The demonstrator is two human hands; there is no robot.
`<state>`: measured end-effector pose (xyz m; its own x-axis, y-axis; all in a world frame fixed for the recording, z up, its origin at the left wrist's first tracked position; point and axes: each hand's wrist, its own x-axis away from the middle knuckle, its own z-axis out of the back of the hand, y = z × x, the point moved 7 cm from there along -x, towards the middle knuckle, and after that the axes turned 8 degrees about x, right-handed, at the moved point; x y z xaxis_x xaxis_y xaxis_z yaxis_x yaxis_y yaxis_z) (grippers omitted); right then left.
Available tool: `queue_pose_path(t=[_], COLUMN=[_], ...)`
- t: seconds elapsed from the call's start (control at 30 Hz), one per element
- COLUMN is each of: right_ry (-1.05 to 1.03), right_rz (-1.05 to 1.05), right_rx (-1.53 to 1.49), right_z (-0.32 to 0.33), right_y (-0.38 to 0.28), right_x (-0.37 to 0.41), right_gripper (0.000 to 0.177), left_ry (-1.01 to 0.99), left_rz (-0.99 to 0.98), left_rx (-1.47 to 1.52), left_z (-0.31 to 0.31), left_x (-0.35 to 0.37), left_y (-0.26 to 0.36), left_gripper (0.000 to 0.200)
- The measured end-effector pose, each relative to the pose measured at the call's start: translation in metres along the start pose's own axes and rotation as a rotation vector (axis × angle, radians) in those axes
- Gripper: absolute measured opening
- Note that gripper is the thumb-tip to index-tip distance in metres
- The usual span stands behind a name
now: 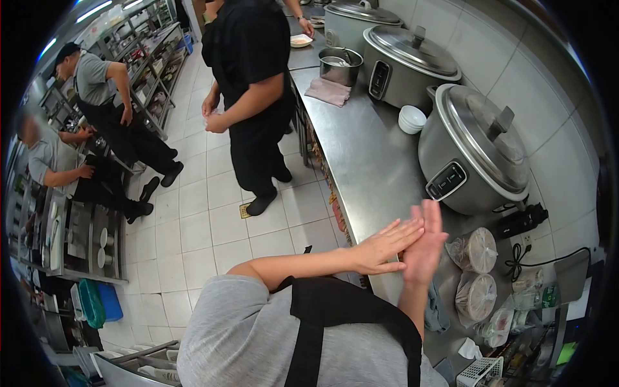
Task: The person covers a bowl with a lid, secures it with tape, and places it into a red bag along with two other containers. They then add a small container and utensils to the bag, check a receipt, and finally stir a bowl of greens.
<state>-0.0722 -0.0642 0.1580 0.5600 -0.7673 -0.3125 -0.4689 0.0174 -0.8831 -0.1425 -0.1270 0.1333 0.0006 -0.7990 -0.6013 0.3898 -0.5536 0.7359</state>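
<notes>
My left hand (385,250) lies across my right hand (426,255), its fingers stretched flat over the other's palm and fingers. Upright and extended, the right hand's fingers point toward the back of the counter. I see nothing held in either hand, though the surfaces pressed together are hidden. Both hands are above the steel counter (374,164), near its front edge. Just beyond them stands a large rice cooker (474,148) with a metal lid. To their right are stacked, plastic-wrapped round containers (476,297).
A second cooker (409,68), a metal pot (340,66), a folded cloth (328,91) and white bowls (411,120) stand along the counter. A co-worker in black (251,97) stands beside it. Two people (103,84) are by the left shelves. A blue cloth (436,309) lies nearby.
</notes>
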Motion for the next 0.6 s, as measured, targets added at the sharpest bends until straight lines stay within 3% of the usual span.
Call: queue_pose_path(t=[0.07,0.13,0.17,0.23,0.27,0.3,0.33,0.4,0.53,0.6], right_ry=[0.107,0.273,0.387,0.437,0.486,0.479,0.496,0.509,0.475,0.390], right_rz=[0.124,0.175,0.201,0.127,0.065,0.059,0.008,-0.055,-0.088,-0.020], right_rx=[0.182,0.456,0.536,0.676,0.813,0.813,0.824,0.839,0.843,0.890], right_z=[0.039,0.075,0.095,0.141,0.163,0.177,0.193,0.210,0.207,0.194], right_y=[-0.028,-0.055,-0.064,-0.061,-0.056,-0.050,-0.039,-0.021,-0.006,-0.007], right_x=[0.002,0.015,0.025,0.045,0.057,0.068,0.080,0.089,0.091,0.078], right_gripper=[0.062,0.047,0.043,0.041,0.038,0.038,0.035,0.033,0.032,0.031], left_ry=[-0.085,0.357,0.698,1.153,1.258,1.381,1.760,2.086,2.113,1.558], left_rz=[0.095,0.318,0.623,0.592,0.593,0.573,0.547,0.534,0.555,0.605], left_rx=[-0.146,0.060,0.379,0.792,0.854,0.775,0.679,0.547,0.394,0.699], left_z=[0.018,0.082,0.117,0.177,0.204,0.233,0.249,0.274,0.311,0.315], left_x=[0.007,0.032,0.064,0.132,0.170,0.222,0.258,0.300,0.322,0.275], left_y=[-0.022,-0.068,-0.111,-0.144,-0.158,-0.185,-0.171,-0.143,-0.133,-0.140], left_gripper=[0.066,0.052,0.043,0.033,0.031,0.035,0.035,0.040,0.045,0.049])
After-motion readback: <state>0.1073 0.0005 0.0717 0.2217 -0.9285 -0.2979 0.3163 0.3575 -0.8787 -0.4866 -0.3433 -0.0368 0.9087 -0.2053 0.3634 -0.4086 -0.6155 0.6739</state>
